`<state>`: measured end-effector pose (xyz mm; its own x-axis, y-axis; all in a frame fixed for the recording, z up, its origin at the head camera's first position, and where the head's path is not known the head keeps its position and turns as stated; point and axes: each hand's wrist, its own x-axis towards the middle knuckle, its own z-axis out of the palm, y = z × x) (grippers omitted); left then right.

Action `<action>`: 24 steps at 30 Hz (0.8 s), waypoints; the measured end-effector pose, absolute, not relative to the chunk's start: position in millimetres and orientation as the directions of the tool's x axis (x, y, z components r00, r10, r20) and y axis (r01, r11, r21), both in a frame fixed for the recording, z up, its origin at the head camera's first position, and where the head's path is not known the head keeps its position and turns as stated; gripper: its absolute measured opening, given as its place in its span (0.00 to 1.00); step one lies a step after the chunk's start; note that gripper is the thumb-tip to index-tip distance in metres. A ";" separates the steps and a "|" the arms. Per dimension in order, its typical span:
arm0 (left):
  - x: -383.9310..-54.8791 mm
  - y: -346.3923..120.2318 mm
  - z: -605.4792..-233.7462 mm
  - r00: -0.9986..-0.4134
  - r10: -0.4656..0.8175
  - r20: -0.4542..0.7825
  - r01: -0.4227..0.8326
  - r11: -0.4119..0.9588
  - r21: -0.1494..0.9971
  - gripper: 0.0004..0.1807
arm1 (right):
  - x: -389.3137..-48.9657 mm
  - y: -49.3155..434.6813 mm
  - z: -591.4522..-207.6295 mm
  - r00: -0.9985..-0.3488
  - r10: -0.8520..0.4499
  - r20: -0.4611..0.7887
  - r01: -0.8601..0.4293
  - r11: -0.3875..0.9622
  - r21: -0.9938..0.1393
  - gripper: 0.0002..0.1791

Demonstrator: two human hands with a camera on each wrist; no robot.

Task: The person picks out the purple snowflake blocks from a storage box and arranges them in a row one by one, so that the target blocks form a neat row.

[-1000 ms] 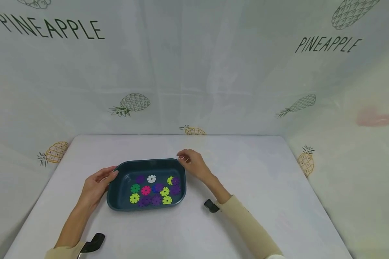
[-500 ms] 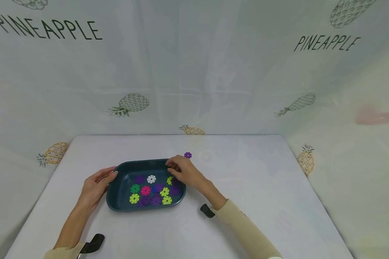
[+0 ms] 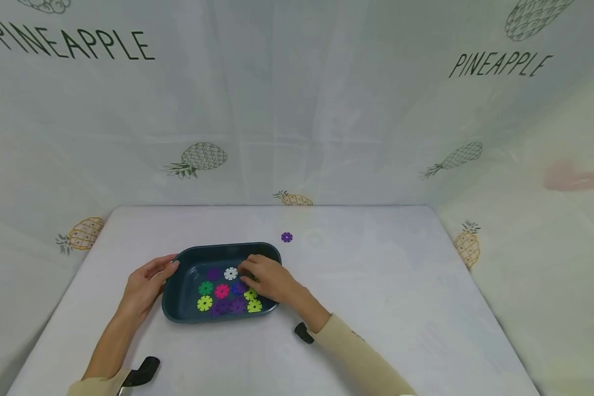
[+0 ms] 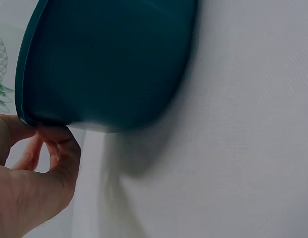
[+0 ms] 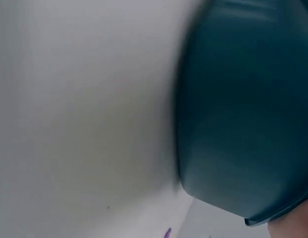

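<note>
A dark teal tray (image 3: 180, 308) stands on the white table with several flower-shaped plastic discs in it: a white disc (image 3: 231, 273), a pink disc (image 3: 222, 291), a green disc (image 3: 205, 288), a yellow disc (image 3: 205, 303) and purple ones among them. My left hand (image 3: 146, 283) holds the tray's left end, thumb on the rim and fingers curled beneath it in the left wrist view. Over the right half of the tray reaches my right hand (image 3: 269, 279), thumb and fingers apart, fingertips near the white and blue discs. It covers some discs there.
A single purple disc (image 3: 286, 237) lies on the table (image 3: 376, 275) beyond the tray's far right corner. Behind the table hangs a pale curtain (image 3: 297, 110) with pineapple prints. Black wrist mounts (image 3: 143, 372) stick out near both sleeves.
From beyond the tray's far right corner, my right hand has moved left and nearer, over the discs. The purple disc has come into view on the table. My left hand stays at the tray.
</note>
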<state>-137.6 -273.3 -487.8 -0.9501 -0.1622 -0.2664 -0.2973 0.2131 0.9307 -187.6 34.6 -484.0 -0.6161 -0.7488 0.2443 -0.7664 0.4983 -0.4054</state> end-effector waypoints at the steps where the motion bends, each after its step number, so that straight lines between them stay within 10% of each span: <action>1: -138.0 -274.5 -487.9 -0.950 -0.152 -0.272 -0.299 0.202 0.933 0.36 | -186.6 33.4 -485.6 -0.618 -0.747 0.246 -0.774 0.521 -0.361 0.10; 9: -142.3 -287.5 -483.8 -0.953 -0.055 -0.299 -0.304 0.147 0.941 0.20 | -185.2 25.0 -487.3 -0.600 -0.783 0.164 -0.799 0.576 -0.171 0.19; 24: -148.6 -285.9 -483.8 -0.956 -0.004 -0.295 -0.290 0.198 0.936 0.29 | -186.2 30.2 -486.4 -0.611 -0.784 0.112 -0.788 0.590 -0.176 0.21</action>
